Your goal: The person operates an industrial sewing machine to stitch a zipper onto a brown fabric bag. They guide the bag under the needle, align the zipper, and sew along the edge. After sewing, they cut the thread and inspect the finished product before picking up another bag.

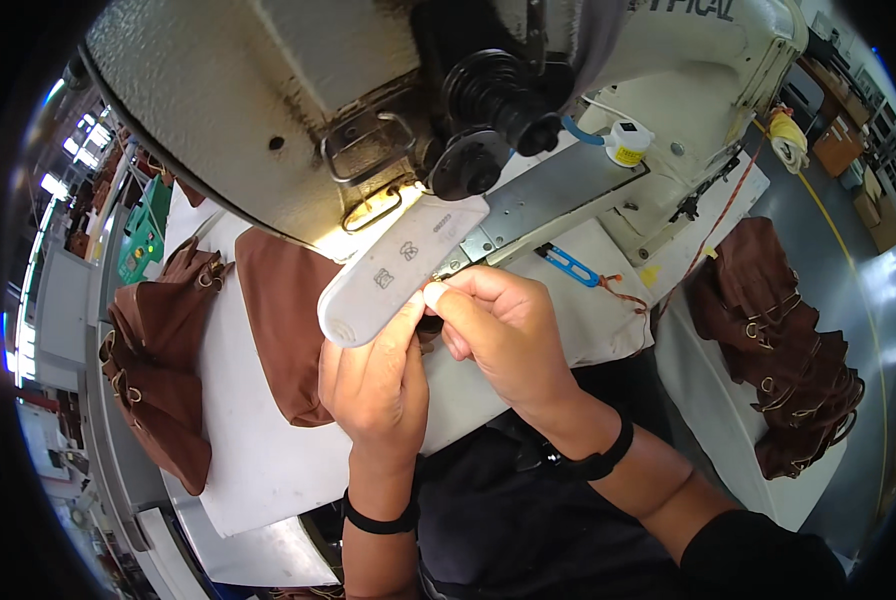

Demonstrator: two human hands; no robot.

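Both my hands meet close together in front of a sewing machine (238,60), just below its pale rounded plate (388,275). My right hand (508,335) is closed, with thumb and index finger pinched at the plate's lower edge. Its fingertips touch those of my left hand (378,385), which is also closed, its fingers partly under the plate. Whatever they pinch is too small and too covered to name; a dark bit shows between them. Beyond my fingers lies the metal bed plate (558,195) of the machine.
Blue-handled thread snips (568,265) lie right of my hands on the white table (278,470). A brown leather piece (283,320) and brown bags (158,370) are on the left. More brown leather pieces (773,350) are heaped at right. A small white bottle (628,144) stands on the machine.
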